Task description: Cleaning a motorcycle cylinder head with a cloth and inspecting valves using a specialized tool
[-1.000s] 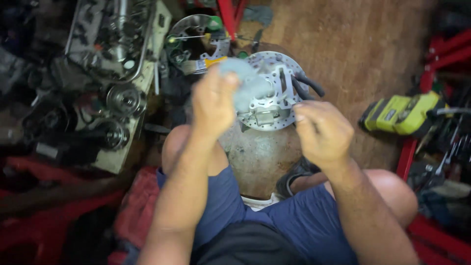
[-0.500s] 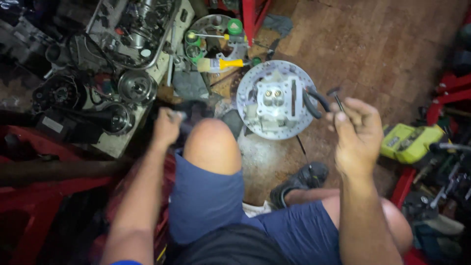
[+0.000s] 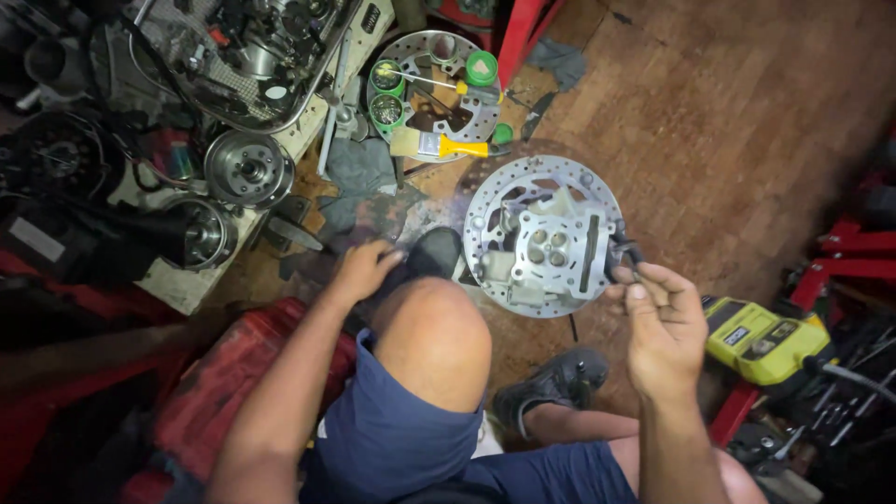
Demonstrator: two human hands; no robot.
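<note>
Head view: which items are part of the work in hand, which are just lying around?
In hand:
right hand, grip on small dark tool
silver brake disc with metal block
left hand

Lying about:
yellow-handled brush
yellow-green power tool
second disc holding green pots

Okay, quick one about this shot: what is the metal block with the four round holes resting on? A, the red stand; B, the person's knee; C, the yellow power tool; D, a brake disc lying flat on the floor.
D: the metal block sits in the middle of the brake disc, which lies flat on the wooden floor, just ahead of the right hand and apart from the knee.
</note>
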